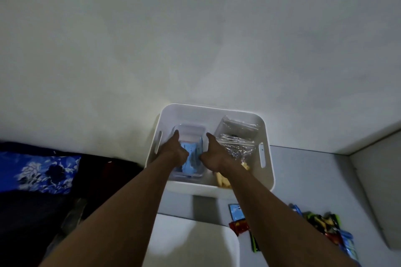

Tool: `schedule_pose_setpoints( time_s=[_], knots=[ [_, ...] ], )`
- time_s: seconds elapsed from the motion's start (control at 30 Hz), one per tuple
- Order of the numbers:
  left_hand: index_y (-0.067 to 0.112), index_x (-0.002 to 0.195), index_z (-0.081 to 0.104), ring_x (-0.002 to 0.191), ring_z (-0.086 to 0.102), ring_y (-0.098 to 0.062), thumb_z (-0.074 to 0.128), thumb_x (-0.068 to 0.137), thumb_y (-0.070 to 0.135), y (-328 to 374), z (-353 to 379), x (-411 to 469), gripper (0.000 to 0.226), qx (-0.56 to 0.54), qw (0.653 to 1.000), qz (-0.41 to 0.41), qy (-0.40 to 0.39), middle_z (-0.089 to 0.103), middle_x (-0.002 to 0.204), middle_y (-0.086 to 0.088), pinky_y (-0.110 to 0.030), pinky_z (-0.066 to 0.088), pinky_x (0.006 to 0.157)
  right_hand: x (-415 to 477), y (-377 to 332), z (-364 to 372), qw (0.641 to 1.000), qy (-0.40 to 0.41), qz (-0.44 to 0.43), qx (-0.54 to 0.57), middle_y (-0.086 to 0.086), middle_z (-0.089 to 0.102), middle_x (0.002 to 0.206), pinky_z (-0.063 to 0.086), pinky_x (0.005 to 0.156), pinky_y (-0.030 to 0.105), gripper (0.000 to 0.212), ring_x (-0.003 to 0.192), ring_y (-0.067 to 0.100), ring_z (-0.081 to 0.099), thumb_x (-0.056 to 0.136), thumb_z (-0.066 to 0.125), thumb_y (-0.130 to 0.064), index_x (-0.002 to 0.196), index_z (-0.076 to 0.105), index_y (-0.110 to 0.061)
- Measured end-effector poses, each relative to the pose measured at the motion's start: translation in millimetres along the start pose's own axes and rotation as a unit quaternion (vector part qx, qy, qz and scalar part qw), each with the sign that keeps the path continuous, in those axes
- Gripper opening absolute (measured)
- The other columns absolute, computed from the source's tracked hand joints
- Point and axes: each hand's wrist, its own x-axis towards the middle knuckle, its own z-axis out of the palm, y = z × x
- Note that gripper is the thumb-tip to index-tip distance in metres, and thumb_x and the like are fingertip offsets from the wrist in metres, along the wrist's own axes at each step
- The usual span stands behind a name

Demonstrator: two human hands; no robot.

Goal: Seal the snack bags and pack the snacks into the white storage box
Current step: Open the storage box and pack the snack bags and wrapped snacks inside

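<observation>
White plastic forms the storage box (pixel 212 109), which sits on the grey surface (pixel 303 180) with its far side against the pale wall (pixel 195 28). Both arms reach into it from the near side. The left hand (pixel 174 151) and the right hand (pixel 213 155) hold a clear container (pixel 191 134) between them in the left half of the box. Each grip is closed on one long side of the container, with the thumb stretched out along the top edge toward the wall. The other fingers are tucked under and mostly hidden. Blue packaging shows through the container between the two hands.

Clear bags (pixel 236 136) fill the right half of the box, just beside the container, and their plastic is crinkled and shiny. Pale yellow snacks (pixel 221 180) lie at the near right corner of the box, partly under the right wrist.

Outside the box, on the near right of the surface, lies a scatter of loose packets (pixel 325 225) in green, red and blue. A blue packet (pixel 236 212) and a red packet (pixel 239 226) lie closer to the right forearm. A flat white object (pixel 195 240) with a rounded corner lies near, between the arms. A blue floral cloth (pixel 43 171) lies at the far left, well apart from the box.
</observation>
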Motion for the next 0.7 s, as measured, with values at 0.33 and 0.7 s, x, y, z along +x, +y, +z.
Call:
schedule_pose_setpoints(
  time_s=[0.33,0.7],
  knots=[
    [0.019,0.130,0.057,0.112,0.061,-0.026,0.063,0.092,0.026,39.9,-18.9,-63.3,0.039,0.063,0.984,0.135,0.100,0.062,0.132,-0.004,-0.034,0.049,0.099,-76.3,-16.2,-31.4,0.994,0.069,-0.064,-0.052,0.007,0.043,0.153,0.037,0.107,0.030,0.060,0.137,0.026,0.045,0.096,0.060,-0.016,0.150,0.035,-0.016],
    [0.020,0.142,0.048,0.129,0.049,-0.032,0.062,0.092,0.022,78.2,2.6,-177.8,0.052,0.081,0.948,0.282,0.120,0.054,0.140,-0.013,-0.037,0.039,0.106,-188.7,31.0,-88.1,0.978,0.164,-0.085,-0.102,0.012,0.053,0.143,0.041,0.091,0.025,0.053,0.126,0.027,0.054,0.094,0.062,-0.018,0.145,0.045,-0.016]
  ],
)
